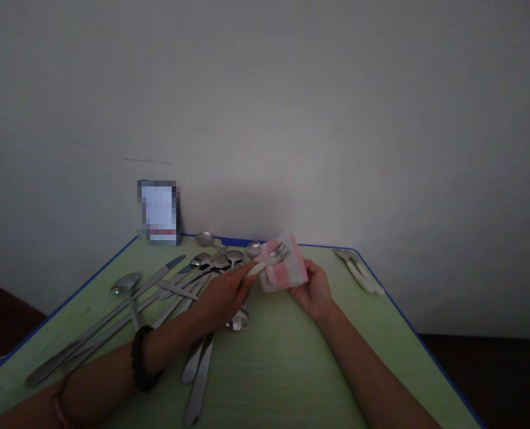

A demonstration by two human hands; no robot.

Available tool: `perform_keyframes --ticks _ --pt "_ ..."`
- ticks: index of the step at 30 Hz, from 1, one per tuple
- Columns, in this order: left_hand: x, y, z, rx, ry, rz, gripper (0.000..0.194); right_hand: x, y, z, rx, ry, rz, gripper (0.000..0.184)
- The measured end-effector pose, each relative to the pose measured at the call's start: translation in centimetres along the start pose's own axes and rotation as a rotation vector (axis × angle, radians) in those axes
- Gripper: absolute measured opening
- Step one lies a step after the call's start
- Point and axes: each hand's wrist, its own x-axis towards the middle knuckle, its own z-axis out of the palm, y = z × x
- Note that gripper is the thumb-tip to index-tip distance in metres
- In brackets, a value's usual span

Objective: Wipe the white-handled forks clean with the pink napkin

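My left hand (224, 296) grips a fork (274, 256) by its pale handle, with the metal tines pointing up and to the right. Behind the fork's head is a folded pink and white cloth (297, 262). My right hand (313, 288) holds that cloth from its right lower side, fingers closed on it and partly hidden behind it. The tines overlap the cloth; whether they touch it I cannot tell. Under and around my left hand lie several metal spoons (235, 257) and knives (156, 276) in a loose heap.
Two forks with pale handles (358, 275) lie side by side at the table's right edge. A blurred upright screen (160, 211) leans on the wall at the back left. A large spoon (127, 283) lies at left. The green table (282, 369) has a blue edge.
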Motion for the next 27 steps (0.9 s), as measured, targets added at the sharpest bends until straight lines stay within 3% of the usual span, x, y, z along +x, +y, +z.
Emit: perform_keyframes --ticks 7,12,21,27 --pt "0.1 -0.1 -0.1 -0.004 -0.013 -0.004 0.044 -0.7 0.5 1.0 -0.191 -0.085 -0.078 0.014" --pt "0.2 -0.3 0.0 0.039 -0.019 -0.019 0.045 -0.8 0.8 0.9 -0.174 -0.142 -0.056 0.011" --pt "0.2 -0.3 0.0 0.103 -0.03 0.005 0.045 -0.3 0.0 0.7 0.004 0.026 -0.01 0.019" --pt "0.2 -0.2 0.0 0.099 -0.035 0.004 0.045 -0.8 0.0 1.4 -0.097 -0.078 -0.018 0.018"
